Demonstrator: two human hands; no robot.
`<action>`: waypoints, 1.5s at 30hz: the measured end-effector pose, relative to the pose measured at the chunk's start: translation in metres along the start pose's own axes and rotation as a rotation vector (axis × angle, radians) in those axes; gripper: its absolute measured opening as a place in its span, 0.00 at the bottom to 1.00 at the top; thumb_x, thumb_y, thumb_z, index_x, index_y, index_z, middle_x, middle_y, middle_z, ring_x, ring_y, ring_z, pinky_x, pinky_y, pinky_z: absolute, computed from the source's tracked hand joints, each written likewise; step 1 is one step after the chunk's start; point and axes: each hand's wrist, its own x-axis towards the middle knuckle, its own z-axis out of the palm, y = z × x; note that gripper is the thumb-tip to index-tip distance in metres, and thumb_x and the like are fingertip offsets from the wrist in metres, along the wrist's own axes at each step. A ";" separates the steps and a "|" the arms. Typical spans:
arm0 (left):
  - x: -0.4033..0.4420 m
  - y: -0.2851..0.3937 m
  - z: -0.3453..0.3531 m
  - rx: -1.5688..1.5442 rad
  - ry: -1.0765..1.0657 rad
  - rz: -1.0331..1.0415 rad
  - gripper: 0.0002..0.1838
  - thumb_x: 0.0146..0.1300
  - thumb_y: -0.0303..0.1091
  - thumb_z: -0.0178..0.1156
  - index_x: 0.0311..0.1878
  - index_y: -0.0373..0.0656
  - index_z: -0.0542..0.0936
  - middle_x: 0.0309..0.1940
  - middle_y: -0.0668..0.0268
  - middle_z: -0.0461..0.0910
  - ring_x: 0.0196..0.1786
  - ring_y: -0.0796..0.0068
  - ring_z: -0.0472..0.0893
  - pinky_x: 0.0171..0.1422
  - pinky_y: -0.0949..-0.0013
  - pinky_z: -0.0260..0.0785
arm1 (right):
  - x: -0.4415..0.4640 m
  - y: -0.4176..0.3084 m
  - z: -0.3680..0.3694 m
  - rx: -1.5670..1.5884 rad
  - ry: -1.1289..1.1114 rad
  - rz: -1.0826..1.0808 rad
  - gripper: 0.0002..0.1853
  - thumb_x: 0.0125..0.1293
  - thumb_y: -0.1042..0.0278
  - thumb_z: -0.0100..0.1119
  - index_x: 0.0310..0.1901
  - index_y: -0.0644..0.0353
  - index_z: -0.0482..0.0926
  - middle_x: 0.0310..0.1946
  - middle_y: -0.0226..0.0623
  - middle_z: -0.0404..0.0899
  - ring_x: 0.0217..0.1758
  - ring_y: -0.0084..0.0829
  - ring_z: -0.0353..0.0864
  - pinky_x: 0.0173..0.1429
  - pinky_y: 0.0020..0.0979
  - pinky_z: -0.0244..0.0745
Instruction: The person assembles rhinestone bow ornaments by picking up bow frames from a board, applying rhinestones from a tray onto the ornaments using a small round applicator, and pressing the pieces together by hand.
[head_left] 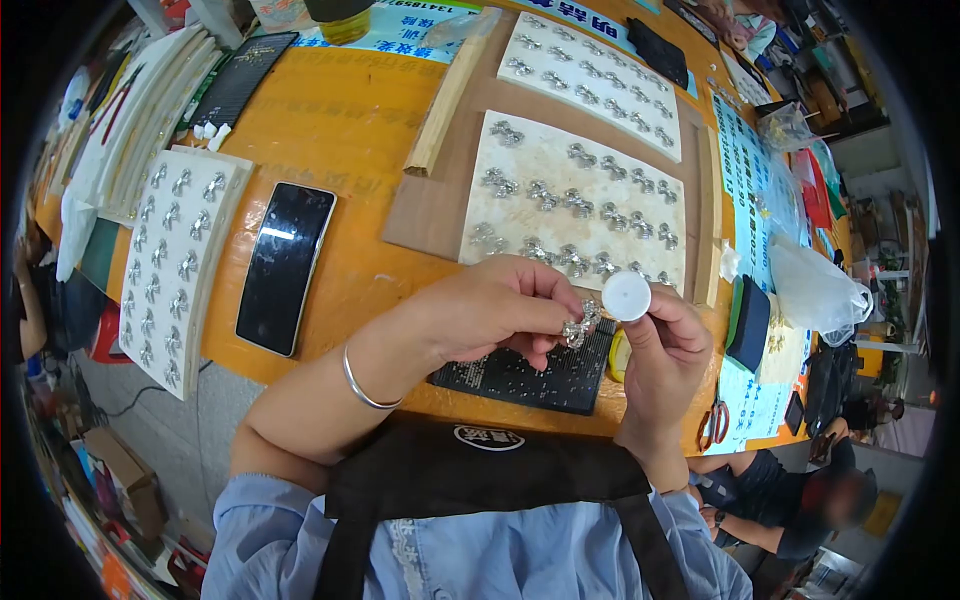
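Observation:
My left hand (515, 312) pinches a small silvery, sparkling metal ornament (578, 327) between thumb and fingers. Close to its right side, my right hand (668, 350) grips a small round white cap (626, 296), its flat face turned up. Whether the cap touches the ornament cannot be told. Under both hands lies a black textured mat (560, 385) with tiny bright bits on it. A yellow round object (619, 355) shows partly behind my right hand. Just beyond the hands, a white board (560, 225) carries rows of similar silvery ornaments.
A second ornament board (600, 70) lies farther back, with a wooden strip (450, 110) to its left. On the left are a phone (286, 268) and another ornament board (165, 270). Red-handled scissors (713, 425) and plastic bags (815, 290) lie right. A seated person (790, 505) is at lower right.

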 end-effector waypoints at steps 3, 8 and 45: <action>0.000 0.002 0.002 0.009 -0.002 -0.006 0.04 0.61 0.26 0.58 0.31 0.37 0.75 0.25 0.68 0.76 0.24 0.83 0.76 0.31 0.77 0.74 | 0.001 0.001 0.000 -0.021 -0.010 -0.021 0.06 0.58 0.84 0.60 0.38 0.67 0.80 0.36 0.38 0.79 0.40 0.24 0.76 0.46 0.23 0.69; 0.000 0.002 0.002 0.015 0.008 -0.014 0.04 0.61 0.26 0.58 0.31 0.37 0.76 0.25 0.68 0.76 0.24 0.83 0.76 0.32 0.76 0.76 | 0.000 -0.001 0.002 -0.080 -0.022 -0.023 0.06 0.57 0.84 0.60 0.36 0.67 0.80 0.35 0.38 0.79 0.39 0.25 0.76 0.45 0.24 0.70; -0.002 0.005 0.003 -0.030 -0.015 -0.023 0.03 0.60 0.26 0.59 0.34 0.36 0.77 0.24 0.66 0.77 0.23 0.82 0.78 0.30 0.76 0.77 | 0.001 0.002 0.003 -0.134 -0.011 -0.048 0.06 0.57 0.84 0.61 0.37 0.67 0.79 0.35 0.38 0.78 0.39 0.25 0.76 0.45 0.24 0.69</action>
